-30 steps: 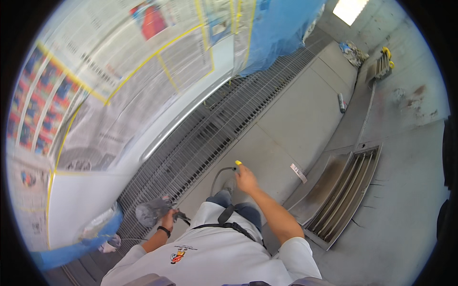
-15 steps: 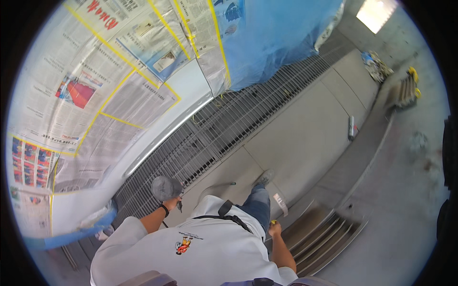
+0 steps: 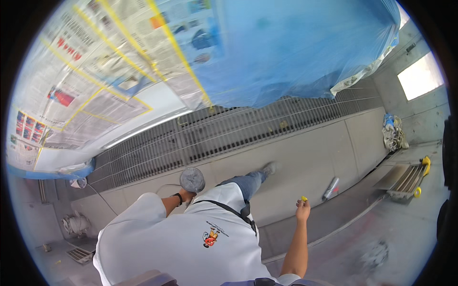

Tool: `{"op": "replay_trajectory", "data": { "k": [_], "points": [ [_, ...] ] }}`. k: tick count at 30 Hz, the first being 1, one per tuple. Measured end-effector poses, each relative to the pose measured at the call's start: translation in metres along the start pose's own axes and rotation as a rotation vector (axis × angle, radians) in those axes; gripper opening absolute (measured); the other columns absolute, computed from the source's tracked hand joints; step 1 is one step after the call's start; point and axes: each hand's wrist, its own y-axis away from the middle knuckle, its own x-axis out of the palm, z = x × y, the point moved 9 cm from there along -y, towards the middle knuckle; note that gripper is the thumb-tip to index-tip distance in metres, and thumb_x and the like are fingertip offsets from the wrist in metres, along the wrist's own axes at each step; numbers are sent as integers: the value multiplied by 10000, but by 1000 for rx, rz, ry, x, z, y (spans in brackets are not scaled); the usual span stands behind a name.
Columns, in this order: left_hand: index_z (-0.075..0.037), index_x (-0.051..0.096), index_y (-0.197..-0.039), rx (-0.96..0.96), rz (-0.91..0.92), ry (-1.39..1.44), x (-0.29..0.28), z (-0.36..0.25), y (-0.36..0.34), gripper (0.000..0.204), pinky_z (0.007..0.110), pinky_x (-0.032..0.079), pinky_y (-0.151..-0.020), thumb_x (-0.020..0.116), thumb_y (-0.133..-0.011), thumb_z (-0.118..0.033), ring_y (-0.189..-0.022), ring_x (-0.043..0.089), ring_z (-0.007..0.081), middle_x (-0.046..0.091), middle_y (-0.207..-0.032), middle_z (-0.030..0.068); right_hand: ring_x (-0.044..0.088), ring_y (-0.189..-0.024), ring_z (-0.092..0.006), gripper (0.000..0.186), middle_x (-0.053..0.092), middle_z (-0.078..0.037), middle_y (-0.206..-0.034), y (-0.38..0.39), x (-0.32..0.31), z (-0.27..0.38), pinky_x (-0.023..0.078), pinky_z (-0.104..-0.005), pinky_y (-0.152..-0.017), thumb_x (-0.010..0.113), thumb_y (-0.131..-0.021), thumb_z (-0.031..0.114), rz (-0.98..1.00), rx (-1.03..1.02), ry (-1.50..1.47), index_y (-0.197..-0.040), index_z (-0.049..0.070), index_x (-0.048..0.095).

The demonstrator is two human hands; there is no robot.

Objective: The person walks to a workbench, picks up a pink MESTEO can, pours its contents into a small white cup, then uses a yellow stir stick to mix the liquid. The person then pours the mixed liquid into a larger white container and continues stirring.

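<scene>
Close to my waist, my left hand (image 3: 187, 196) is closed around what looks like a spray gun (image 3: 192, 179) with a round grey cup on top. The hand covers most of its body, and a thin hose trails near it. Out to the right, my bent right hand (image 3: 303, 209) pinches a small yellow piece (image 3: 304, 198), too small to identify. To the front left is a white vehicle body (image 3: 167, 98), masked with newspaper (image 3: 90, 105), yellow tape and blue plastic film (image 3: 286, 52).
A floor grating (image 3: 200, 133) runs alongside the vehicle. On the right, a silver canister (image 3: 331, 188) lies on the floor near a slatted metal rack (image 3: 403, 181) holding yellow rolls. Crumpled sheeting (image 3: 393, 133) lies by the far wall; a hose (image 3: 102, 198) crosses at left.
My view has turned rightward, bringing more blue film and the rack into sight. My right hand has reached forward and outward with the yellow piece. The grey cup stays near my waist.
</scene>
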Motion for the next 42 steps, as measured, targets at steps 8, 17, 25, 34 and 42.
{"op": "replay_trajectory", "data": {
  "k": [8, 17, 25, 34, 42],
  "points": [
    [-120, 761, -1086, -27, 119, -148, -102, -233, -205, 244, 485, 527, -903, 653, -967, -303, -1099, 688, 354, 742, -1190, 181, 720, -822, -183, 216, 753, -98, -905, -88, -165, -15, 569, -348, -758, 576, -1060, 167, -116, 186, -25, -1150, 6, 689],
    [-43, 725, -812, 134, 10, 66, -258, -566, -484, 255, 462, 507, -767, 652, -904, -269, -734, 628, 325, 687, -767, 145, 692, -676, -176, 215, 744, -78, -823, -161, -210, -254, 551, -359, -612, 607, -1034, 216, -81, 821, -121, -1055, 33, 718],
    [-49, 752, -898, 253, 155, 35, -253, -817, -547, 263, 473, 547, -802, 591, -954, -250, -821, 714, 339, 769, -931, 219, 759, -831, -352, 394, 769, -157, -829, -498, -429, -154, 582, -486, -768, 568, -984, 404, -194, 483, 274, -967, 59, 759],
    [-83, 758, -905, 347, 261, -253, -186, -1043, -740, 227, 484, 563, -851, 680, -903, -296, -892, 723, 376, 773, -953, 188, 726, -883, -356, 303, 755, -173, -919, -878, -717, 42, 552, -464, -796, 596, -993, 292, -284, 179, -42, -1095, 18, 672],
    [-121, 764, -895, 642, 314, -663, -238, -1255, -966, 212, 493, 569, -879, 752, -858, -329, -946, 723, 405, 774, -973, 163, 726, -807, -268, 317, 756, -124, -867, -1030, -805, 11, 558, -407, -746, 656, -968, 306, -190, 358, -45, -1085, 19, 725]
  ]
}}
